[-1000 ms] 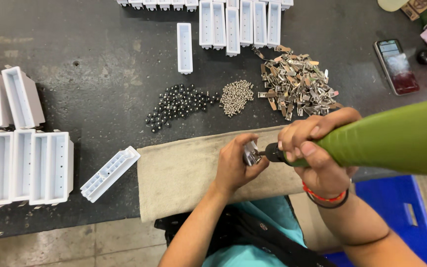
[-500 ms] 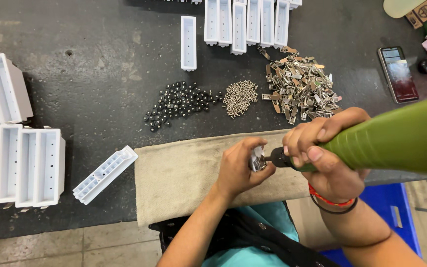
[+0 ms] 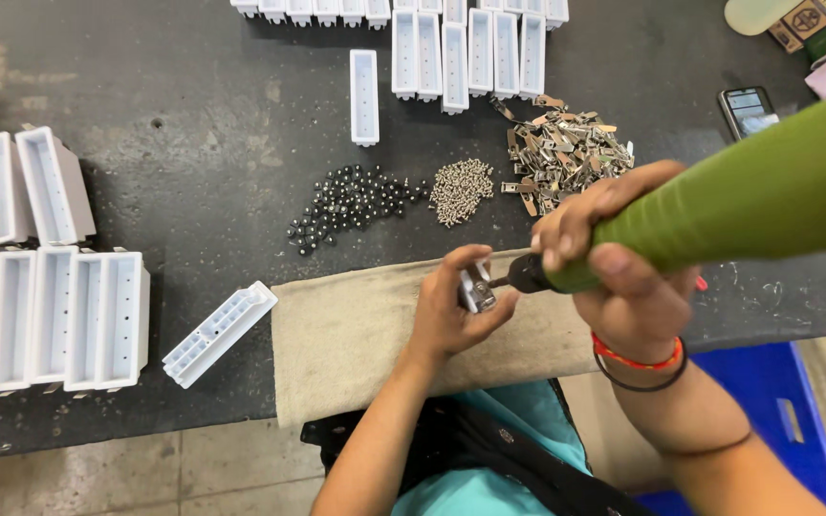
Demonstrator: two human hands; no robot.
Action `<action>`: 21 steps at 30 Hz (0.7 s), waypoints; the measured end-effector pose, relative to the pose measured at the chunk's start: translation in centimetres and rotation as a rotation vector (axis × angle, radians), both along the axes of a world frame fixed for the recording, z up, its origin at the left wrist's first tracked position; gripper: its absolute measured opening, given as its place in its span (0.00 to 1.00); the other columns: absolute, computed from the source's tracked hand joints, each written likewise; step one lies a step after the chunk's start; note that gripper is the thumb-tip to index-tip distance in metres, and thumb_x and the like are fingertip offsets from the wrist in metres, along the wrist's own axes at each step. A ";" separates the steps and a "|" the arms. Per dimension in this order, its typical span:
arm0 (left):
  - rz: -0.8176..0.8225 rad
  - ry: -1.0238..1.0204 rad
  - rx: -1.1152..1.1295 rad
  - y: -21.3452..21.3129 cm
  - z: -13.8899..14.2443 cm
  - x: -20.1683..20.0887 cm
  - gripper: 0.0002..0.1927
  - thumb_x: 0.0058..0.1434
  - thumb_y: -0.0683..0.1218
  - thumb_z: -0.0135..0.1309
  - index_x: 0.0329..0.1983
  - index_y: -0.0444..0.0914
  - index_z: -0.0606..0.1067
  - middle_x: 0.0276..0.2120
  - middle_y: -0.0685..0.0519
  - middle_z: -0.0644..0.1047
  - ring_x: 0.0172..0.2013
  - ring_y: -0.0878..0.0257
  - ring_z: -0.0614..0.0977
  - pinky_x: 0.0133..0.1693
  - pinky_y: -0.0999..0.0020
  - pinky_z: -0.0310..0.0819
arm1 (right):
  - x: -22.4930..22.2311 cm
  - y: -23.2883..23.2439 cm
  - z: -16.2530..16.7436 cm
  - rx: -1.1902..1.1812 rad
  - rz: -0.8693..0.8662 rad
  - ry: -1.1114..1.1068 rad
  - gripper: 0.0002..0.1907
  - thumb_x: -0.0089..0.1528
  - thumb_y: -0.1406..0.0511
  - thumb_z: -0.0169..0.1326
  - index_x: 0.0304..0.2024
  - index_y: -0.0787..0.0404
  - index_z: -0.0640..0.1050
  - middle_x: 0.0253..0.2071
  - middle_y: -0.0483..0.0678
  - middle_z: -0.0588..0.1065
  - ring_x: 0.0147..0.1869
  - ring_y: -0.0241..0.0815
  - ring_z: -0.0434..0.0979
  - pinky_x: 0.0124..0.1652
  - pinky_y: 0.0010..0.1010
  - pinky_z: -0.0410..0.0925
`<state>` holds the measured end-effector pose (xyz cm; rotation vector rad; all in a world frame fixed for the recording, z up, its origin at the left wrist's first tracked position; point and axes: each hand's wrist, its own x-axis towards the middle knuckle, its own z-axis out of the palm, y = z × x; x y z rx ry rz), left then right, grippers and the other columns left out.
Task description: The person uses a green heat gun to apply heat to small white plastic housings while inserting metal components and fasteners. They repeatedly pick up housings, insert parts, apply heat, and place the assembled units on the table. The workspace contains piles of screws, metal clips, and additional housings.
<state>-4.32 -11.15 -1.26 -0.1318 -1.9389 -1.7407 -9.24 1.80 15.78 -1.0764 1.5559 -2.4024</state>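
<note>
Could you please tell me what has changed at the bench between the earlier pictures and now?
Very little. The left hand still pinches the small metal part over the cloth, and the right hand still presses the green driver tip against it; both sit slightly further right in view, mostly through camera shift. The black balls, screws, metal clips and white housings lie as before.

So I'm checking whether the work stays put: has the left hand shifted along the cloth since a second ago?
No clear move. The left hand still pinches the small metal part over the beige cloth, at the same spot.
</note>
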 end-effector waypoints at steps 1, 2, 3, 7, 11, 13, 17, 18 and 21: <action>-0.003 -0.007 0.044 0.1 0.2 0.2 0.32 0.57 0.47 0.68 0.62 0.40 0.66 0.34 0.53 0.78 0.30 0.67 0.80 0.33 0.71 0.76 | 0.2 0.4 0.4 0.003 -0.023 0.010 0.16 0.68 0.63 0.54 0.53 0.64 0.66 0.38 0.56 0.72 0.40 0.46 0.74 0.48 0.40 0.69; -0.006 -0.015 0.088 0.2 0.5 0.4 0.34 0.58 0.46 0.67 0.64 0.39 0.64 0.35 0.54 0.78 0.30 0.69 0.80 0.32 0.73 0.76 | 0.4 1.0 0.7 0.019 -0.061 0.024 0.21 0.67 0.59 0.54 0.56 0.64 0.66 0.40 0.57 0.72 0.43 0.48 0.75 0.51 0.43 0.69; 0.010 0.007 0.102 0.4 0.8 0.7 0.34 0.58 0.44 0.67 0.65 0.40 0.64 0.36 0.54 0.78 0.31 0.69 0.80 0.33 0.73 0.76 | 0.5 1.5 0.6 0.004 -0.082 0.038 0.25 0.67 0.55 0.53 0.59 0.64 0.67 0.45 0.56 0.72 0.47 0.48 0.74 0.53 0.45 0.69; 0.029 0.123 0.203 1.3 2.2 2.7 0.32 0.59 0.39 0.66 0.65 0.40 0.65 0.38 0.52 0.77 0.36 0.68 0.79 0.38 0.71 0.76 | 0.7 3.8 -2.7 -0.126 -0.115 0.008 0.32 0.72 0.46 0.45 0.65 0.64 0.68 0.60 0.52 0.72 0.60 0.48 0.72 0.59 0.48 0.67; -0.039 0.214 0.438 2.8 3.3 4.8 0.27 0.61 0.35 0.63 0.60 0.40 0.66 0.43 0.50 0.74 0.42 0.66 0.78 0.44 0.69 0.77 | 1.8 5.2 -10.2 -0.059 -0.224 -0.416 0.26 0.78 0.50 0.39 0.64 0.65 0.69 0.60 0.54 0.69 0.71 0.46 0.70 0.68 0.48 0.61; -0.084 0.290 0.575 3.6 3.6 5.1 0.25 0.63 0.35 0.62 0.59 0.40 0.65 0.45 0.49 0.73 0.45 0.65 0.78 0.50 0.64 0.78 | 3.4 5.2 -13.8 0.018 -0.066 -0.740 0.23 0.71 0.54 0.40 0.61 0.62 0.69 0.61 0.51 0.70 0.65 0.43 0.73 0.65 0.43 0.65; -0.152 0.284 0.800 4.3 4.3 5.0 0.23 0.62 0.35 0.61 0.55 0.41 0.64 0.46 0.47 0.72 0.47 0.61 0.79 0.52 0.61 0.77 | 5.9 7.0 -16.3 0.104 0.066 -1.053 0.22 0.67 0.57 0.46 0.56 0.64 0.75 0.47 0.52 0.77 0.45 0.42 0.79 0.41 0.36 0.73; -0.103 0.217 0.739 4.0 4.5 5.0 0.21 0.63 0.37 0.61 0.55 0.40 0.66 0.48 0.46 0.72 0.49 0.58 0.79 0.53 0.59 0.77 | 5.8 7.5 -16.0 0.104 0.035 -1.017 0.19 0.67 0.61 0.49 0.55 0.65 0.75 0.44 0.52 0.77 0.43 0.41 0.79 0.41 0.34 0.74; 0.074 0.074 0.333 2.3 4.9 5.3 0.21 0.60 0.41 0.65 0.53 0.38 0.69 0.56 0.42 0.72 0.55 0.49 0.79 0.57 0.53 0.75 | 3.7 9.2 -13.0 0.221 -0.213 -0.493 0.14 0.66 0.67 0.61 0.50 0.64 0.73 0.43 0.47 0.74 0.44 0.37 0.75 0.40 0.31 0.72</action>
